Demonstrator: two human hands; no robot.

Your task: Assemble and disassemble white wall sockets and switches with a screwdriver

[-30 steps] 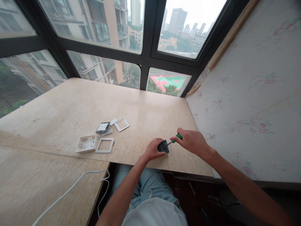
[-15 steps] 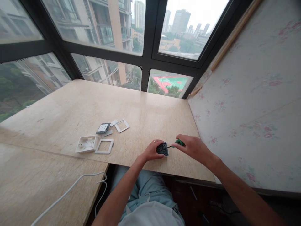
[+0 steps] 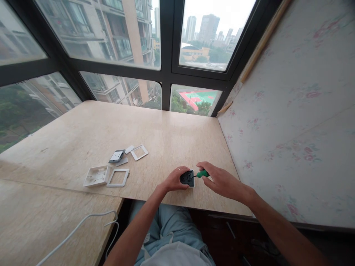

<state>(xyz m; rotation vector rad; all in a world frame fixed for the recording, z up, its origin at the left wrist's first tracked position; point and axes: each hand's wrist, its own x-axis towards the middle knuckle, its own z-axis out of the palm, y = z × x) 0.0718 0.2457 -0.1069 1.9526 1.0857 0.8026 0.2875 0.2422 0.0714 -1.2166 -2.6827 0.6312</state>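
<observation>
My left hand [image 3: 176, 178] is closed round the left side of a wall socket module [image 3: 188, 178], its dark back facing up and a white edge showing on the right. In my right hand [image 3: 217, 179] is a screwdriver with a green handle [image 3: 202, 173]. Its thin shaft points left, and the tip reaches the back of the module; whether it sits in a screw is too small to tell. Further left on the counter lie a second socket module [image 3: 117, 156], a white mounting box [image 3: 88, 180] and two white frames, one near [image 3: 119, 185] and one further back [image 3: 146, 149].
Small white plates lie beside the second module, one of them here [image 3: 129, 149]. A white cable [image 3: 74, 233] crosses the lower left counter and hangs over its edge. Dark-framed windows [image 3: 166, 74] stand behind the counter [image 3: 172, 136], and a papered wall [image 3: 291, 122] is on the right.
The camera view has shifted slightly, so everything sits a little further left. My right hand has changed its hold on the screwdriver handle, while the tip stays at the module.
</observation>
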